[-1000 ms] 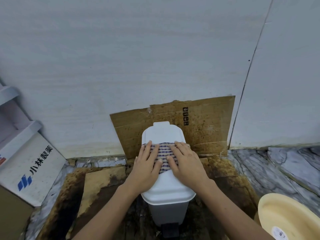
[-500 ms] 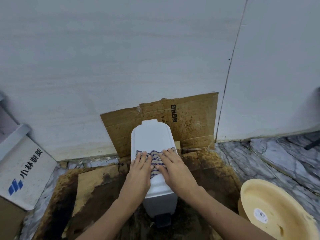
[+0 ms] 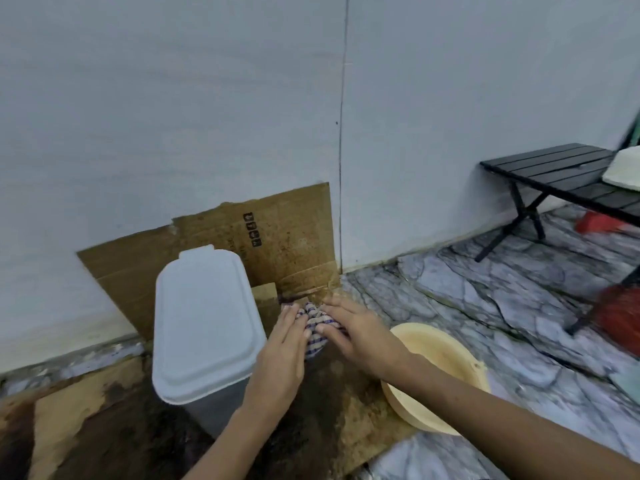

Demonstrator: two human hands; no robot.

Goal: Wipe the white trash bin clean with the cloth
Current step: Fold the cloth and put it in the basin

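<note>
Most of the checked cloth (image 3: 316, 330) was hidden under the left hand (image 3: 282, 358) and right hand (image 3: 360, 332), so whether either hand actually gripped it could not be told. The left forearm covered the white trash bin (image 3: 204, 323) along its lower right side. The right arm hid part of the cream basin (image 3: 438, 368). The black bench (image 3: 568, 183), a white object (image 3: 625, 168) on it and blurred red things (image 3: 620, 315) beneath were cut off by the right edge.
</note>
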